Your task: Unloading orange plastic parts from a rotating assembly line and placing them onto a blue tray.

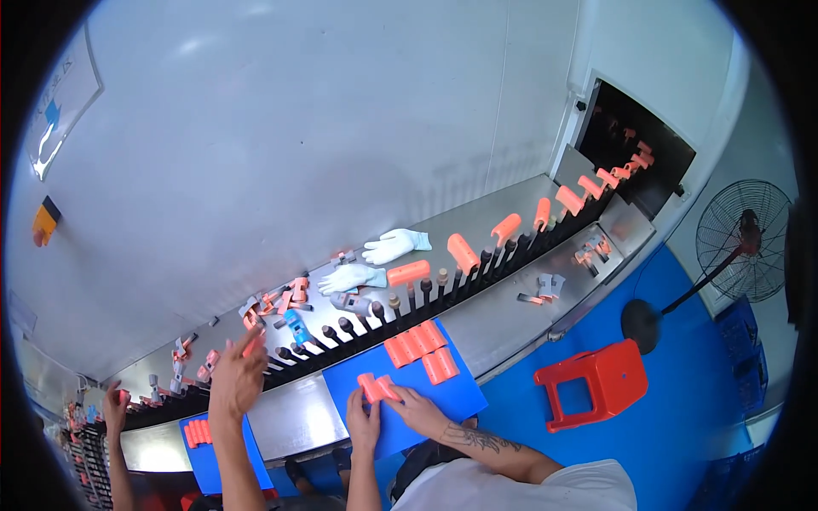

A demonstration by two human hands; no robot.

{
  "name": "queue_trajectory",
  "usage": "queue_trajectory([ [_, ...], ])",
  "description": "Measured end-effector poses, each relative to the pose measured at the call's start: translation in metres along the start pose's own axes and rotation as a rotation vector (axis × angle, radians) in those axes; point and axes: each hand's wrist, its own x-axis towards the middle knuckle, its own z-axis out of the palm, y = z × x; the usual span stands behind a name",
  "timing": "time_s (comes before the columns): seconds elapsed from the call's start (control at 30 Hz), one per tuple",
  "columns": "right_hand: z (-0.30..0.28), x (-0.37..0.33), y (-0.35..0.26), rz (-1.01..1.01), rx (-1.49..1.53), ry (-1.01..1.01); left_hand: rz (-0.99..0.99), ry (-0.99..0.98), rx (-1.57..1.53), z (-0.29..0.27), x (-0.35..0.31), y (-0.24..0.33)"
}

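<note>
Low over a blue mat (388, 434), my left hand (364, 421) and my right hand (417, 412) are close together, fingers closed on orange curved plastic shells (375, 387). There seem to be two shells side by side, partly covered by my fingertips. Just beyond them on the mat lies a row of several similar shells (416, 342) set edge to edge. Another orange shell (440, 365) sits at the right of that row, near my right hand.
A line of black pegs (426, 294) carries orange shells to a dark opening (635, 136). White gloves (396, 246) and a blue part (296, 326) lie behind. Co-workers' hands (239, 379) are at left. A red stool (596, 383) and fan (745, 230) stand at right.
</note>
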Motion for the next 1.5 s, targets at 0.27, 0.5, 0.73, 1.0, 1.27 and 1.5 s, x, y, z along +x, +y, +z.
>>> queue_trajectory([
  [0.27,-0.018,0.044,0.043,-0.035,-0.346,0.106,-0.030,-0.029,-0.075,0.040,0.037,-0.003],
  [0.5,-0.083,0.009,0.067,0.175,0.067,0.224,-0.059,0.136,-0.100,0.035,0.008,0.030],
  [0.73,-0.237,0.064,0.127,0.341,-0.011,0.964,0.607,-0.198,0.102,0.047,0.022,0.200],
  [1.0,-0.276,0.093,0.122,0.273,-0.050,0.409,0.539,0.022,0.477,0.066,0.131,0.269],
  [1.27,-0.250,0.122,0.085,0.260,-0.132,0.205,0.411,-0.008,0.572,-0.005,0.127,0.256],
  [1.5,-0.247,0.176,0.064,0.463,0.529,0.242,0.014,0.065,-0.069,-0.097,0.169,0.175],
])
